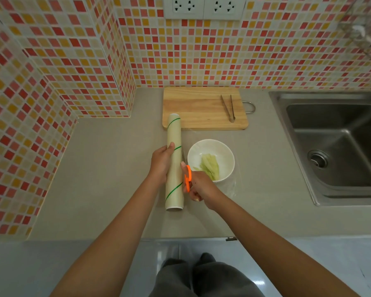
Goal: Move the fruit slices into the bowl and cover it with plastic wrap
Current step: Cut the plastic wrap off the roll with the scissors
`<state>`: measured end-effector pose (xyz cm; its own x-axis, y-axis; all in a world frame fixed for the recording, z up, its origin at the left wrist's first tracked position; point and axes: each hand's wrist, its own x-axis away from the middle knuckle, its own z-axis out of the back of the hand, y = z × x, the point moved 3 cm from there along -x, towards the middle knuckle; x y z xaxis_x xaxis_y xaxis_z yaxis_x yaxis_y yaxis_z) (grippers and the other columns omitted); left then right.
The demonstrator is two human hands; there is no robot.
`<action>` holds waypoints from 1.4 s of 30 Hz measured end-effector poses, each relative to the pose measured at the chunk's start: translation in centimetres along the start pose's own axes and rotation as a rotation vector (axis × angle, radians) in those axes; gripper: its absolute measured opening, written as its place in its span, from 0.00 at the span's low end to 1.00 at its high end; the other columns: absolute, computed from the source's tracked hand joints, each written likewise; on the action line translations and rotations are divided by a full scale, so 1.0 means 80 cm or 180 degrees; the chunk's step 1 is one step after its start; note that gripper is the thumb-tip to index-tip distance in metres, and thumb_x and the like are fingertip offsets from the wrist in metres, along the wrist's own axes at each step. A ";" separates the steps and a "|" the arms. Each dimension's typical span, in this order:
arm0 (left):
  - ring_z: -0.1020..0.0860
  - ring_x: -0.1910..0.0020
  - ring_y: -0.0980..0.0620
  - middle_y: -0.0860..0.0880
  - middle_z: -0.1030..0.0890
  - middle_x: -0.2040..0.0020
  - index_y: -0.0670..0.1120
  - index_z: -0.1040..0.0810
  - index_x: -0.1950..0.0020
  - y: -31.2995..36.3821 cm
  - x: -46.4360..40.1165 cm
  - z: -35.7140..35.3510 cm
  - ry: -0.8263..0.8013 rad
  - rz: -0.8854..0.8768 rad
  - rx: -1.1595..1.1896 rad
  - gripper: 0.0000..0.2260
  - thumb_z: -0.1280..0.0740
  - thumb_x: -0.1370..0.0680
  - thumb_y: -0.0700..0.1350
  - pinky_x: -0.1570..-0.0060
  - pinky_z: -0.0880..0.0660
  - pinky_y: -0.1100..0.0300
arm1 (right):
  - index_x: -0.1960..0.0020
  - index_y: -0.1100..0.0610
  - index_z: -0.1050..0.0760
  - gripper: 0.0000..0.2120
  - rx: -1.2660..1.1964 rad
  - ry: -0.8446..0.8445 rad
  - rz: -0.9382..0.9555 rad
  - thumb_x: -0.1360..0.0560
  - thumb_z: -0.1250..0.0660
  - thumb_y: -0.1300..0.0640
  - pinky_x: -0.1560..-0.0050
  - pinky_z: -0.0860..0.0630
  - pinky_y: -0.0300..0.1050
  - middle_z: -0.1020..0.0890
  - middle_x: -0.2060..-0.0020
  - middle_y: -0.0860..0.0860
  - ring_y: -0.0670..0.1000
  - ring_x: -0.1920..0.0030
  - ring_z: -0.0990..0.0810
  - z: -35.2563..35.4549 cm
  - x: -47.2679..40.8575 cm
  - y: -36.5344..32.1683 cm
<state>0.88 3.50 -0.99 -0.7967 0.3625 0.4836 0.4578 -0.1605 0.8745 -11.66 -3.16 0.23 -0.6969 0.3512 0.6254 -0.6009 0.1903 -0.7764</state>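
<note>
A white bowl stands on the grey counter with pale green fruit slices lying in it. A clear sheet of plastic wrap stretches from the roll over the bowl and onto the counter at its right. My left hand grips the long cream roll of plastic wrap, which lies just left of the bowl. My right hand holds orange-handled scissors, their blades pointing away along the roll's right side at the film.
A wooden cutting board sits behind the bowl with metal tongs on its right part. A steel sink lies at the right. Tiled walls close in the back and left; the counter's front edge is near me.
</note>
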 end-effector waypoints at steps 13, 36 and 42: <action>0.20 0.59 0.43 0.40 0.18 0.58 0.42 0.20 0.57 0.009 0.001 0.000 -0.0116 0.0039 0.0089 0.12 0.36 0.21 0.49 0.51 0.22 0.46 | 0.67 0.57 0.30 0.29 0.0102 0.0049 -0.0092 0.28 0.41 0.31 0.80 0.42 0.32 0.22 0.75 0.52 0.49 0.84 0.36 0.008 -0.015 -0.039; 0.22 0.57 0.40 0.34 0.20 0.55 0.36 0.20 0.48 0.023 0.012 -0.006 -0.0172 0.0018 0.0245 0.16 0.38 0.20 0.49 0.50 0.24 0.44 | 0.65 0.58 0.31 0.29 -0.0230 0.0011 0.0032 0.27 0.41 0.32 0.83 0.44 0.32 0.25 0.73 0.55 0.47 0.86 0.38 0.018 -0.055 -0.079; 0.22 0.57 0.41 0.32 0.19 0.54 0.35 0.20 0.49 0.021 0.010 -0.006 -0.0199 -0.0040 0.0137 0.17 0.38 0.20 0.49 0.52 0.25 0.48 | 0.66 0.58 0.32 0.28 -0.0257 -0.0031 0.0150 0.27 0.41 0.32 0.82 0.46 0.35 0.25 0.72 0.55 0.47 0.85 0.39 0.023 -0.064 -0.086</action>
<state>0.87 3.10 0.89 -0.7768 0.4211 0.4682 0.4656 -0.1164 0.8773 -4.67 -7.95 2.46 -0.7276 0.3526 0.5884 -0.5341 0.2471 -0.8085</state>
